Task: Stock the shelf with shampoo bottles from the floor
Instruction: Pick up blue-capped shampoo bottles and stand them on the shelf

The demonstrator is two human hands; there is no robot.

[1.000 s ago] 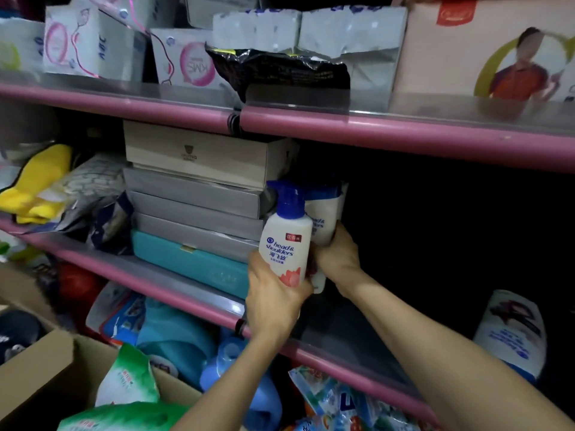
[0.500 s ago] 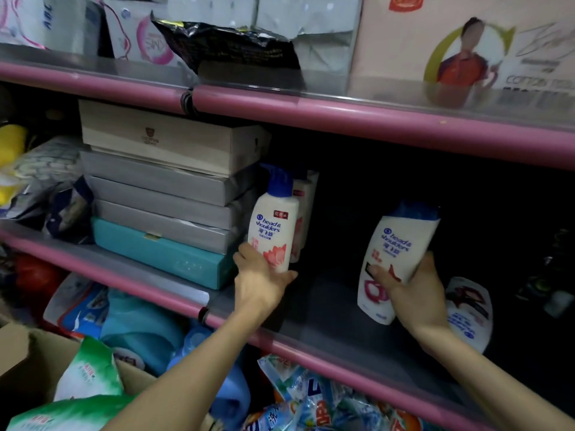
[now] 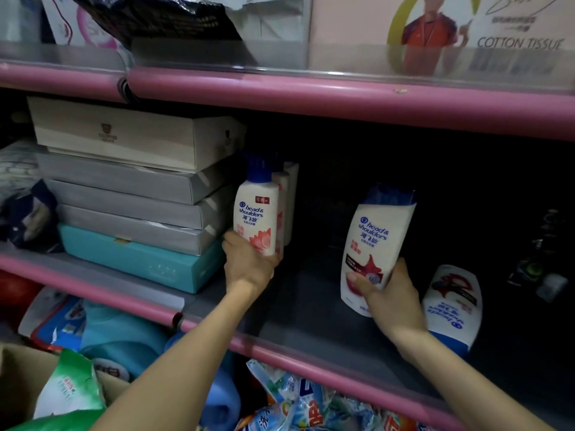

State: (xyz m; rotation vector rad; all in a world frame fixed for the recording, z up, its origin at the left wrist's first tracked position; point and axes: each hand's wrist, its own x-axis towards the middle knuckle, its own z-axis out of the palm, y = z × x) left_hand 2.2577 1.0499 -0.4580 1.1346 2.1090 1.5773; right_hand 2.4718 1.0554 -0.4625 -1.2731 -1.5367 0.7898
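A white pump shampoo bottle (image 3: pixel 257 217) with a blue top stands upright on the middle shelf (image 3: pixel 311 331), next to a stack of boxes. My left hand (image 3: pixel 247 264) grips its base. Behind it stand two more white bottles (image 3: pixel 289 200). My right hand (image 3: pixel 390 293) holds a larger white flip-cap shampoo bottle (image 3: pixel 375 244) by its lower end, tilted slightly and raised in the dark shelf bay. Another shampoo bottle (image 3: pixel 454 303) lies upside down on the shelf just right of that hand.
A stack of flat boxes (image 3: pixel 130 188) fills the shelf's left side. The pink upper shelf (image 3: pixel 342 98) carries tissue packs. Below are detergent bags (image 3: pixel 298 399), blue jugs (image 3: pixel 124 337) and a cardboard box (image 3: pixel 18 374) at lower left. Small dark items (image 3: pixel 541 269) sit far right.
My right hand left the bottles beside the pump bottle, moved right and took hold of the large flip-cap bottle. My left hand stays on the pump bottle. The view shifted right.
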